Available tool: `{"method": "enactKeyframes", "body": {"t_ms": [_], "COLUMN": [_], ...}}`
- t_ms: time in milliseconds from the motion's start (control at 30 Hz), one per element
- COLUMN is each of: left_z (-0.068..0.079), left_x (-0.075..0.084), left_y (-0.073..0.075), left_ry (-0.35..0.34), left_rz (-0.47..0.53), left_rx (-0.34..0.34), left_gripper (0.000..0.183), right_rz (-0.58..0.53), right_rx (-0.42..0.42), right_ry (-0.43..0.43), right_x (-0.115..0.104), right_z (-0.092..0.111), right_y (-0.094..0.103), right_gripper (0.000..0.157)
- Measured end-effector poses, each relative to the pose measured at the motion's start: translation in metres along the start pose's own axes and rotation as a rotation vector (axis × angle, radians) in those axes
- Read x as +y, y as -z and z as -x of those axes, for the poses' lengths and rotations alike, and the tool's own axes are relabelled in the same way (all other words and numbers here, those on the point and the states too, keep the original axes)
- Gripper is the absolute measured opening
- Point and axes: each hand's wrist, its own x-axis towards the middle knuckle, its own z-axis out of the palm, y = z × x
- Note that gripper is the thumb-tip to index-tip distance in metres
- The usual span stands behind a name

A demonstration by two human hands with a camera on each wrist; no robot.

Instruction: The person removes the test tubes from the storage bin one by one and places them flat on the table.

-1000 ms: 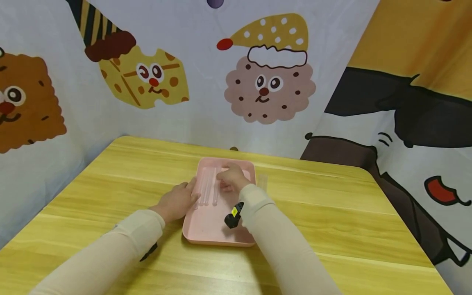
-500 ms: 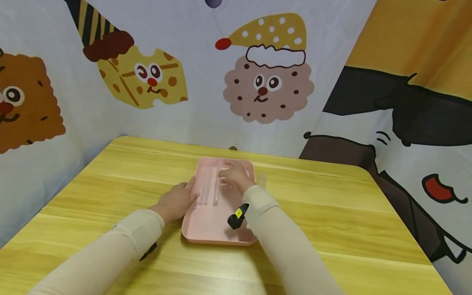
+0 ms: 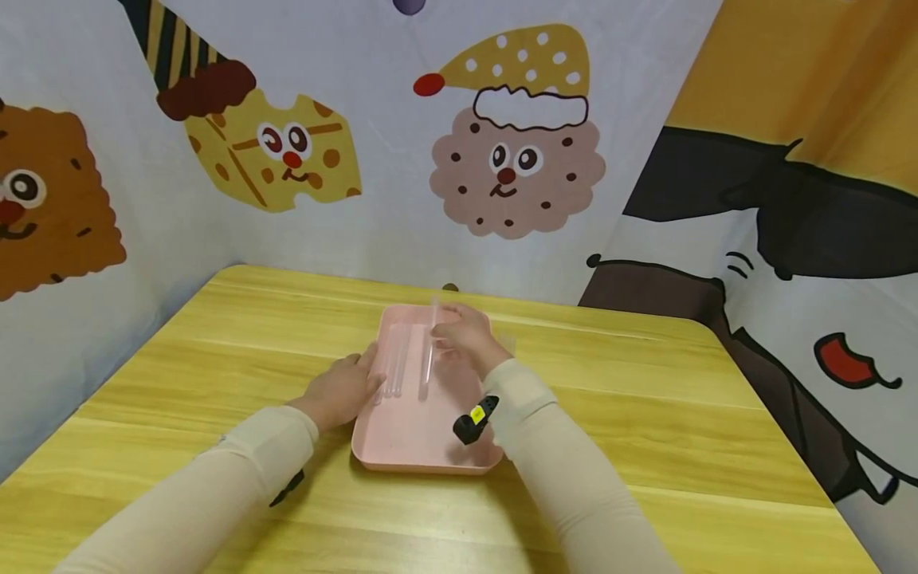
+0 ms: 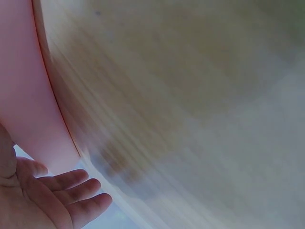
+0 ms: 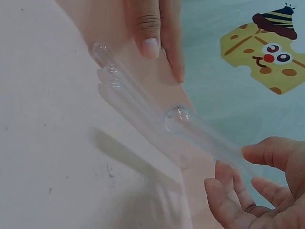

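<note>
Over the tray, right fingers pinch a tube

Pink rectangular tray: far right side partly hidden by the right hand; cut off at left in left wrist view.
Clear round-ended tube, held: upper end blurred.
Clear object right of tray: mostly hidden, kind indeterminable.
Brown square biscuit print: cut off, left edge.
Yellow wood-grain table: blurred.
</note>
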Motion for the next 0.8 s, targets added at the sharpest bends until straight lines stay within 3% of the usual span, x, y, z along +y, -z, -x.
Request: {"method": "enactKeyframes", "body": {"t_ms": [800], "left_z": [0.000], "left_x": [0.001], "left_y": [0.000], "left_ry": [-0.027], "left_rz": [0.010], "left_rx": [-0.001], "left_gripper": [0.061], "right_rz": [-0.072], "right_rx": [-0.006], "right_ry": [0.086], "right_x": [-0.003], "right_z": [0.015], "right_y": [0.033], "right_gripper": [0.061]}}
